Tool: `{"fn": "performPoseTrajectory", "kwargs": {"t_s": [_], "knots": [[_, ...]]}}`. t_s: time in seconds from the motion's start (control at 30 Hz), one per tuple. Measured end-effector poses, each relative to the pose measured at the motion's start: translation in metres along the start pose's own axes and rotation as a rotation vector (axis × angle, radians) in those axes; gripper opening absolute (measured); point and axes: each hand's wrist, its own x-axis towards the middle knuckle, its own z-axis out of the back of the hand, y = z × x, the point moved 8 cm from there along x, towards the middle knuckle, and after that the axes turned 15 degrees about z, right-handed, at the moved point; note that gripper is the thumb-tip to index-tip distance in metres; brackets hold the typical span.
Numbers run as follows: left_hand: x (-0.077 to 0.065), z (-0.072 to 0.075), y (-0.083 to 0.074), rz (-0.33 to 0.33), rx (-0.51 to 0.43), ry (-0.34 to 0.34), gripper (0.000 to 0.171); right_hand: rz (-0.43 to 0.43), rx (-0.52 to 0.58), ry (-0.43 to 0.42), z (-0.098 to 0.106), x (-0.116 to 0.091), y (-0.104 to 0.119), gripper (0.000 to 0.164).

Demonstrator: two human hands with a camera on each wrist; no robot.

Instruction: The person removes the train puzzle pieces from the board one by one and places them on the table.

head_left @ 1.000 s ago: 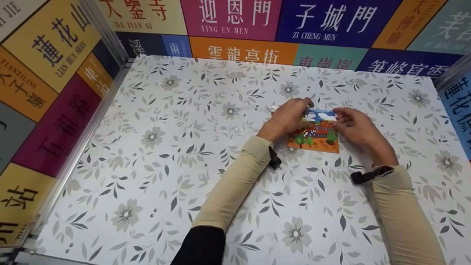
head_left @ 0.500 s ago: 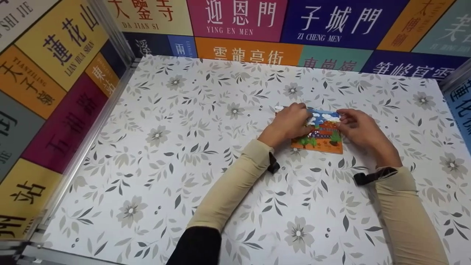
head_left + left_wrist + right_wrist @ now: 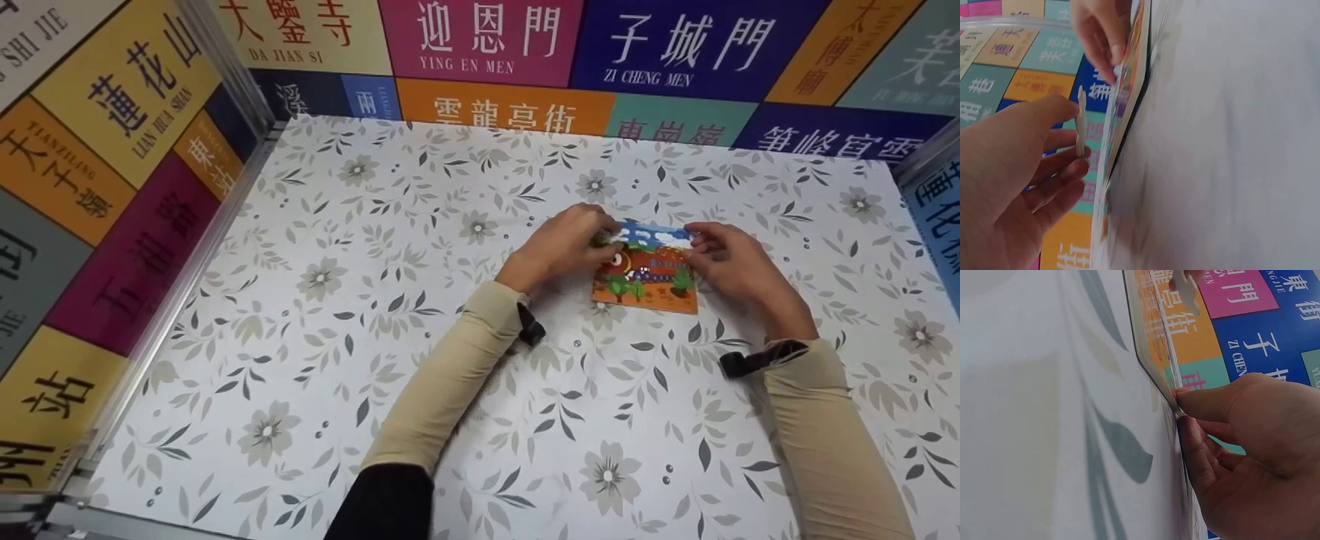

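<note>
Left wrist: thin piece (image 3: 1081, 126) between fingers (image 3: 1068, 179).

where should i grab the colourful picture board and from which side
Probably pinch the picture board at its right edge, coming from the right: it's thin and lies flat, leaving mainly edges to grip, and the left hand crowds the left.

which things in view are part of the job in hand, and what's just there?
In the job:
left hand
thin piece pinched in it
picture board
right hand, fingers at the board's edge

Just there:
floral table cover
lettered wall panels
black strap at the right cuff
</note>
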Motion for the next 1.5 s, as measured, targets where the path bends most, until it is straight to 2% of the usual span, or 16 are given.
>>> {"fn": "performPoseTrajectory", "kwargs": {"t_s": [0.1, 0.33, 0.53, 0.7, 0.93, 1.17, 1.5], "knots": [[-0.008, 0.009, 0.014, 0.01, -0.039, 0.001, 0.037, 0.003, 0.012, 0.002, -0.001, 0.0, 0.001, 0.06], [-0.024, 0.032, 0.044, -0.028, -0.074, -0.058, 0.036, 0.041, -0.023, -0.034, 0.001, 0.001, 0.006, 0.056], [-0.031, 0.046, 0.074, 0.036, -0.052, -0.077, 0.039, 0.025, -0.022, -0.018, 0.0, 0.004, 0.005, 0.057], [-0.033, 0.055, 0.089, 0.086, 0.012, -0.112, 0.036, 0.042, -0.018, -0.022, 0.003, 0.005, 0.005, 0.057], [-0.036, 0.059, 0.1, 0.116, 0.182, -0.158, 0.031, 0.018, 0.007, -0.016, 0.001, 0.003, 0.004, 0.058], [-0.037, 0.055, 0.103, 0.151, 0.179, -0.146, 0.029, 0.006, 0.004, -0.014, -0.002, 0.0, 0.003, 0.059], [-0.033, 0.049, 0.096, 0.143, 0.224, -0.138, 0.025, 0.0, 0.017, -0.012, -0.002, 0.002, 0.001, 0.06]]}}
